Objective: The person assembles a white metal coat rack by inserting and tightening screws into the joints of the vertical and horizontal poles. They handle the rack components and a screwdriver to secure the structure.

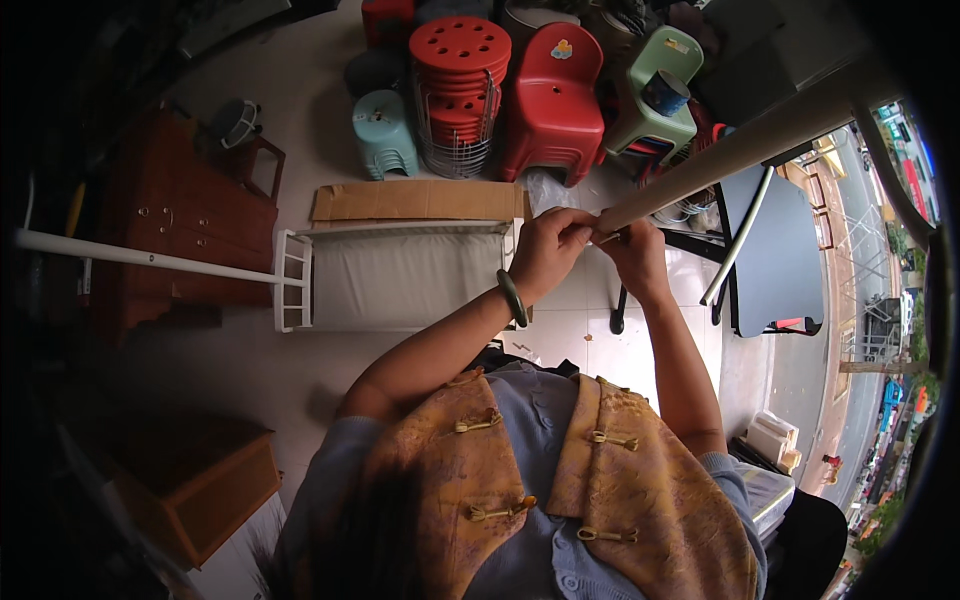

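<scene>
Fingers (577, 219) of both hands are bent close together at the near end of a pale pole (730, 160); whatever they pinch is too small to tell. From the left: a brown cabinet (200, 228), a white frame (281, 285) with pale cloth (410, 275), stacked red stools (460, 48), the left hand (546, 254), braceleted in green, a red chair (553, 105), the right hand (639, 262), a green chair (668, 52) bearing a blue tub (664, 93).

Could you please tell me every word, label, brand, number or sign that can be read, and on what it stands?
No text is readable.
Green chair sticker: too small to read.
Red chair sticker: no legible words.
Street outside: any signs are too small and blurred.
</scene>
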Motion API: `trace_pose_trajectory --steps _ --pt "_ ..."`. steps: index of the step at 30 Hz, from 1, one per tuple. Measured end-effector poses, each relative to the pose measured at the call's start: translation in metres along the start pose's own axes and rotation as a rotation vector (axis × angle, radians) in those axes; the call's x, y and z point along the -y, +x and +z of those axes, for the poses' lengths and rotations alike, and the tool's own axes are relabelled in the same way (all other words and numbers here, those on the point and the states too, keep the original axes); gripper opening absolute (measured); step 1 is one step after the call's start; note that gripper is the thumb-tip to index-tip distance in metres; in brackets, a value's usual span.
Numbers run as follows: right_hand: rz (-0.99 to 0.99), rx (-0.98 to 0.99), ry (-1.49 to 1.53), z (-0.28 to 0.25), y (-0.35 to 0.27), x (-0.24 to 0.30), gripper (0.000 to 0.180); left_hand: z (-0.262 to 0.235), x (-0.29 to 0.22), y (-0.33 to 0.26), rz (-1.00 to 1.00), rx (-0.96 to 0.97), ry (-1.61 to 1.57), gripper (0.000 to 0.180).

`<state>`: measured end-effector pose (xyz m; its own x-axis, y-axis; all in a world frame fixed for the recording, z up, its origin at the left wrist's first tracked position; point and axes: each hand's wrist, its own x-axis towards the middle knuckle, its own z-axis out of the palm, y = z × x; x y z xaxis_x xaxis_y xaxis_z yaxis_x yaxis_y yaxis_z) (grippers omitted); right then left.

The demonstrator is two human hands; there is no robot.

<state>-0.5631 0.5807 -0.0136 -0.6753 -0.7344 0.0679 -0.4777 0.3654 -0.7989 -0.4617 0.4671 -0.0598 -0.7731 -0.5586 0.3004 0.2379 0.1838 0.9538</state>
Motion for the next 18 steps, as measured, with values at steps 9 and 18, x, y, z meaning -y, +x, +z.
trace_pose_trajectory --steps 9,18 --pt "-0.066 0.021 -0.009 0.009 0.004 -0.008 0.019 -0.005 0.005 0.013 -0.120 0.041 -0.181 0.010" --pt "-0.317 0.336 -0.088 -0.034 0.024 -0.015 0.021 0.020 0.012 0.014 -0.070 -0.053 -0.012 0.010"
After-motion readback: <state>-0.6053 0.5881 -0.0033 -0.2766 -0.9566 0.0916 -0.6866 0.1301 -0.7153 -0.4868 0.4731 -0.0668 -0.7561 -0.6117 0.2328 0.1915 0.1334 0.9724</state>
